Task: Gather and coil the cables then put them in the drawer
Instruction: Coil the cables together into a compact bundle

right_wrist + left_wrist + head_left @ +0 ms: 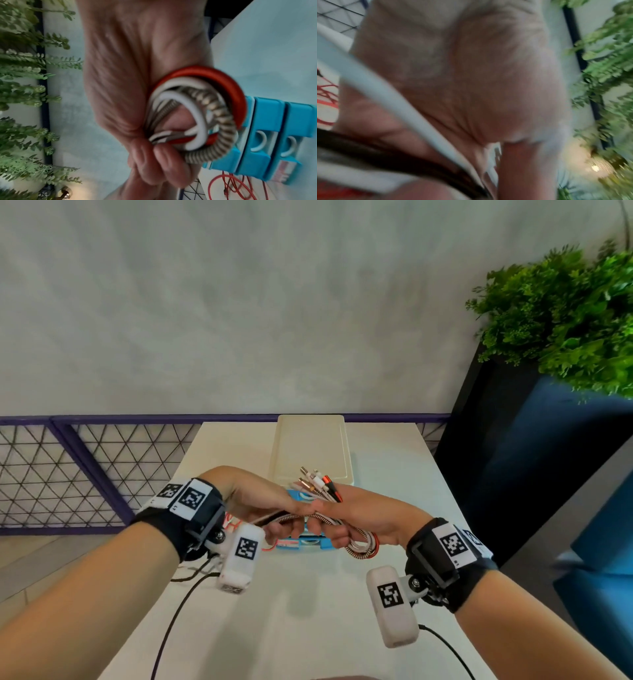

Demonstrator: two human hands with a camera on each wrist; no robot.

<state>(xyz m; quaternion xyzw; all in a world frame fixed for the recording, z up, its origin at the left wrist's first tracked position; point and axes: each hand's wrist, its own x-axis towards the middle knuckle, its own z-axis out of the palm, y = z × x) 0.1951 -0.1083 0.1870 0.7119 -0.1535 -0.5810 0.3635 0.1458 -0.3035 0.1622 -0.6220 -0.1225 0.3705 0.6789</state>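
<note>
Both hands hold one bundle of cables above the white table. My right hand grips the coiled part: red, white and spring-wrapped loops hang below the palm, and several connector ends stick up past the fingers. In the right wrist view the coil sits in the curled fingers. My left hand grips the straight strands to the left; its wrist view shows a white strand and a dark one across the palm. The blue drawer unit with a cream top stands just behind.
Loose red cable trails on the table left of the drawer unit. A purple mesh railing runs behind the table. A dark planter with a green plant stands at the right. Black camera leads cross the near tabletop.
</note>
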